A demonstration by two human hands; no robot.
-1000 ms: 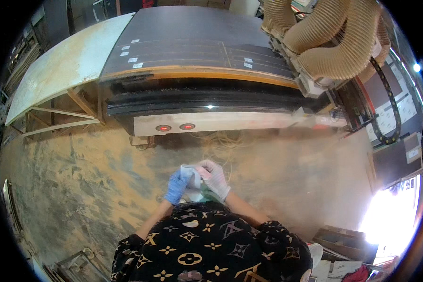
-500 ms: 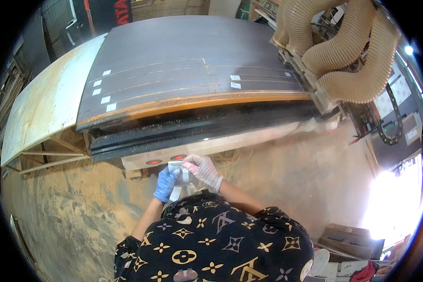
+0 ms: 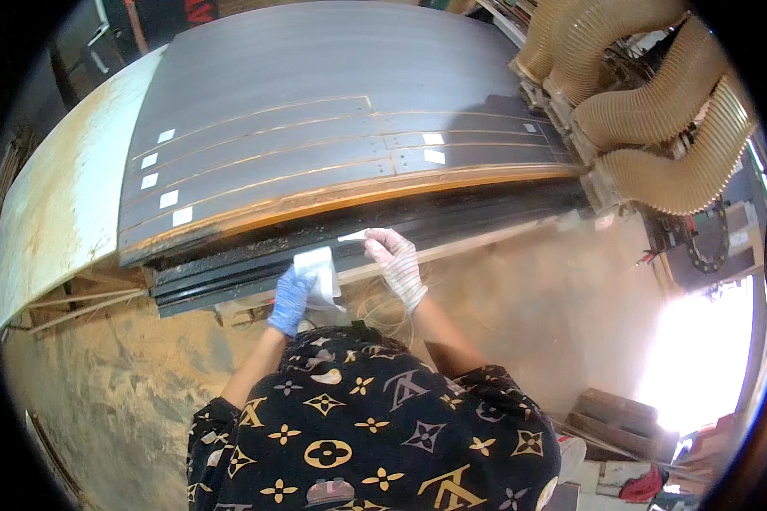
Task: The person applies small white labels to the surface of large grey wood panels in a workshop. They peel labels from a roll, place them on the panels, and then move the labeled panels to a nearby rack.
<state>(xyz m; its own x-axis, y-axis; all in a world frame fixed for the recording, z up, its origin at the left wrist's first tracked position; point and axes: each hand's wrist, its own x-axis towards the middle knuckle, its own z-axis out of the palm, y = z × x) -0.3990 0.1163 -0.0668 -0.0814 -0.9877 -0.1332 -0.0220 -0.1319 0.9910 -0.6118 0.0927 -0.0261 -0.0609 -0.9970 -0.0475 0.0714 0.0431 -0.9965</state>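
In a blue glove, my left hand [image 3: 291, 300] is closed around a roll of white labels [image 3: 318, 271], with its loose strip hanging down. My right hand [image 3: 397, 266], in a pale striped glove, pinches a single white label [image 3: 352, 236] between thumb and fingertips, held above and apart from the roll. Both hands are in front of the near edge of a machine bed. On that bed lies a dark grey board [image 3: 315, 68] with thin cut lines showing pale wood. Several small white labels [image 3: 169, 199] sit at its left part and a few more [image 3: 434, 157] right of the middle.
Thick ribbed beige hoses [image 3: 648, 102] rise from a machine head at the right. A stained white table [image 3: 68, 187] adjoins the bed on the left. Black rails with wood chips [image 3: 230, 266] run along the bed's near side. Cardboard boxes [image 3: 618, 422] stand at the lower right.
My right hand has moved away from the roll, up and to the right, with a label in its fingers. My left hand has come forward slightly, and the view has shifted.
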